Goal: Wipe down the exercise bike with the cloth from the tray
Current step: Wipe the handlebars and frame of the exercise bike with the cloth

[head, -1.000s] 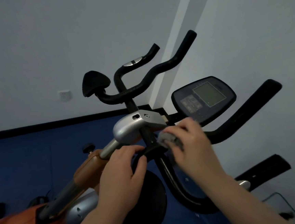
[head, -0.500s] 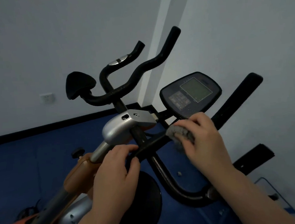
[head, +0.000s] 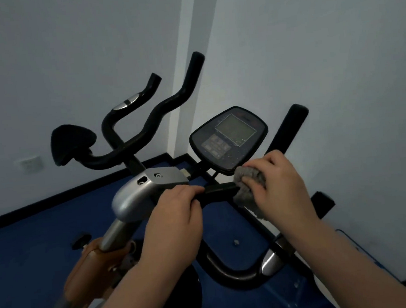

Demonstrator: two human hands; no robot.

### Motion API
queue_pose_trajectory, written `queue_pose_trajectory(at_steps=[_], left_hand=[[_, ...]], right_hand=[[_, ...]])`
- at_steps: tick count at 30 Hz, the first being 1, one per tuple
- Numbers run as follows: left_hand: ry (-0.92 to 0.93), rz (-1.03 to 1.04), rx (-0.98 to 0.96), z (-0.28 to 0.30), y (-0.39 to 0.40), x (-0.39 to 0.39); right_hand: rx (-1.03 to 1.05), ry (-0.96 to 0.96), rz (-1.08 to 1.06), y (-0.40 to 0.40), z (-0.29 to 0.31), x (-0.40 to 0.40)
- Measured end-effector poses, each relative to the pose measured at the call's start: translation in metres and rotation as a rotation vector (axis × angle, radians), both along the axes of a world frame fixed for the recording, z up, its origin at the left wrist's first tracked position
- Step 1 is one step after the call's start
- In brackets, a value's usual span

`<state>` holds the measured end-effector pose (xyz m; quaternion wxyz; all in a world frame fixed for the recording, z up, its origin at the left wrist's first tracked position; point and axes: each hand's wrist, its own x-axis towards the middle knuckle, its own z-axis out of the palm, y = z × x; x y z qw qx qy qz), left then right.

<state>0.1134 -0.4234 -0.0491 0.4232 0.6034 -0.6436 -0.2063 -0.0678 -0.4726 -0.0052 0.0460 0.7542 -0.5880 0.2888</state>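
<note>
My left hand (head: pixel 172 220) is wrapped around the black crossbar (head: pixel 218 191) of the exercise bike (head: pixel 137 196), fingers curled over its top. My right hand (head: pixel 279 184) is closed on the grey cloth (head: pixel 249 178), pressing it against the same bar just below the console (head: pixel 229 139). The two hands sit near each other, a short stretch of bar showing between them. Blue floor (head: pixel 33 242) lies beneath.
</note>
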Motion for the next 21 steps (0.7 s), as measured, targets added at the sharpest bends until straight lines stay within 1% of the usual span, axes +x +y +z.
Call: queue_pose_trajectory(at_steps=[2, 3, 5, 6, 7, 9, 12, 13, 15, 16, 18, 19, 21], left_hand=[[-0.018, -0.01, -0.014, 0.0, -0.004, -0.006], [-0.019, -0.012, -0.019, -0.001, -0.007, -0.009], [-0.017, -0.014, -0.025, -0.001, -0.012, -0.014], [-0.017, -0.015, -0.023, -0.002, -0.015, -0.016], [-0.014, -0.014, -0.021, -0.003, -0.018, -0.017], [0.003, -0.002, -0.022, -0.004, -0.02, -0.017], [0.0, 0.005, -0.05, -0.007, -0.022, -0.02], [-0.001, 0.006, -0.063, -0.007, -0.024, -0.023], [0.007, 0.0, -0.073, -0.006, -0.027, -0.031], [0.015, -0.009, -0.073, -0.005, -0.03, -0.036], [0.028, -0.044, -0.073, -0.003, -0.036, -0.044], [0.035, -0.059, -0.073, -0.002, -0.038, -0.047], [0.05, -0.06, -0.074, -0.002, -0.041, -0.051]], right_hand=[[-0.049, -0.059, -0.019, -0.002, 0.006, 0.01], [-0.057, -0.075, 0.023, -0.001, 0.006, 0.017], [-0.005, -0.01, 0.159, 0.008, -0.003, 0.029], [0.023, 0.035, 0.2, 0.012, -0.009, 0.029], [0.04, 0.055, 0.198, 0.013, -0.01, 0.023], [0.034, 0.059, 0.103, 0.007, 0.0, -0.001], [-0.037, 0.064, -0.079, -0.006, 0.024, -0.039], [-0.065, 0.044, -0.103, -0.008, 0.03, -0.043], [-0.103, 0.006, -0.039, -0.005, 0.031, -0.031], [-0.082, 0.015, 0.029, -0.003, 0.028, -0.022], [0.025, 0.095, 0.142, 0.001, 0.019, -0.01], [0.064, 0.119, 0.163, 0.0, 0.018, -0.011], [0.067, 0.108, 0.134, -0.008, 0.026, -0.025]])
